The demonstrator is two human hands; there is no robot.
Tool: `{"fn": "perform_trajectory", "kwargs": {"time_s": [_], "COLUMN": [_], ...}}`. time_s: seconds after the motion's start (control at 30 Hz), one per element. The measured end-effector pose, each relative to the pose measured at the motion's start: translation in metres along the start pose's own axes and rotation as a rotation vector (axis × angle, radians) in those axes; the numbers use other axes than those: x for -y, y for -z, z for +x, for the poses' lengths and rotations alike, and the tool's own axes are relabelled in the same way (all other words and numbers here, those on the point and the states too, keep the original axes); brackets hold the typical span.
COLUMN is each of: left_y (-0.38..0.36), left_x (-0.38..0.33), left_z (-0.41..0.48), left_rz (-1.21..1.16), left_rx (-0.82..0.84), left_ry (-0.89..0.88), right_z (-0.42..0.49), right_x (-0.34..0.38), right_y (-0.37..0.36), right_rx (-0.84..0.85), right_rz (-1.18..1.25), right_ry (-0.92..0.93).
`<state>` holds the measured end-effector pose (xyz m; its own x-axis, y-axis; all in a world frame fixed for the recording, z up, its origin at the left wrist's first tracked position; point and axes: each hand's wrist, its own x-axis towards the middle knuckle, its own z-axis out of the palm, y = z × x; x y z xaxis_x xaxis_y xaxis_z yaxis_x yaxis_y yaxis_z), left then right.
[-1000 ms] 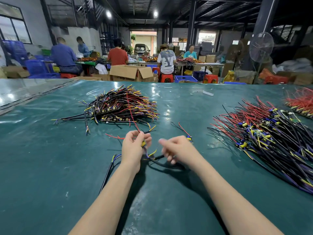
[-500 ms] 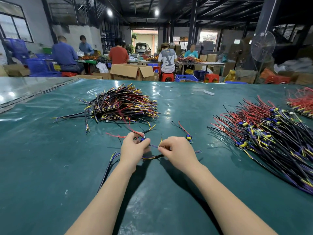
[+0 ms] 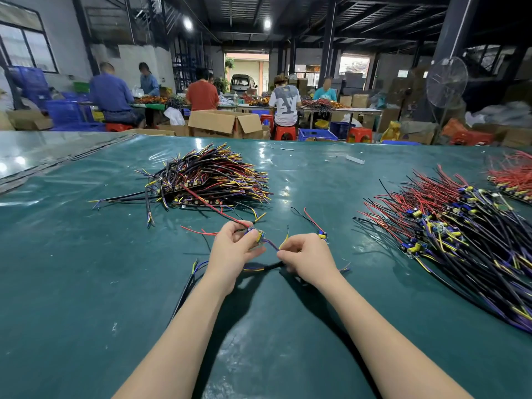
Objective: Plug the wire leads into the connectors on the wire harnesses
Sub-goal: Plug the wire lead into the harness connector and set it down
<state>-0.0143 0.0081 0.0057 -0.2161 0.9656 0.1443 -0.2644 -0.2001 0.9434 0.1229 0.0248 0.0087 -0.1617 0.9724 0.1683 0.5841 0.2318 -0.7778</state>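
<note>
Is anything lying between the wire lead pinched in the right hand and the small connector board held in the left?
Nothing visible does. The right hand pinches the purple lead, which runs straight to the connector board in the left hand.

Cardboard box, standing fan, red stools behind table.

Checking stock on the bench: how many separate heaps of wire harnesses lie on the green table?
3: one heap beyond the left hand, a large heap at right, and a red heap at the far right edge, partly cut off.
</note>
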Motion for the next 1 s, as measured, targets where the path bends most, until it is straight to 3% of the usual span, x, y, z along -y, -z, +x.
{"fn": "perform_trajectory", "kwargs": {"time_s": [0.53, 0.7, 0.87, 1.0], "left_y": [-0.001, -0.007, -0.003, -0.001], "left_x": [0.003, 0.006, 0.004, 0.002], "left_z": [-0.001, -0.006, -0.002, 0.001], "left_rz": [-0.023, 0.13, 0.035, -0.223], "left_rx": [0.002, 0.077, -0.019, -0.045], "left_ry": [0.006, -0.004, 0.002, 0.133], "right_z": [-0.004, 0.002, -0.001, -0.003], "right_x": [0.009, 0.01, 0.011, 0.012], "right_y": [-0.003, 0.014, 0.011, 0.005], "right_rx": [-0.05, -0.119, -0.045, -0.001], "right_rz": [-0.119, 0.239, 0.13, 0.108], "right_ry": [0.188, 0.161, 0.176, 0.173]}}
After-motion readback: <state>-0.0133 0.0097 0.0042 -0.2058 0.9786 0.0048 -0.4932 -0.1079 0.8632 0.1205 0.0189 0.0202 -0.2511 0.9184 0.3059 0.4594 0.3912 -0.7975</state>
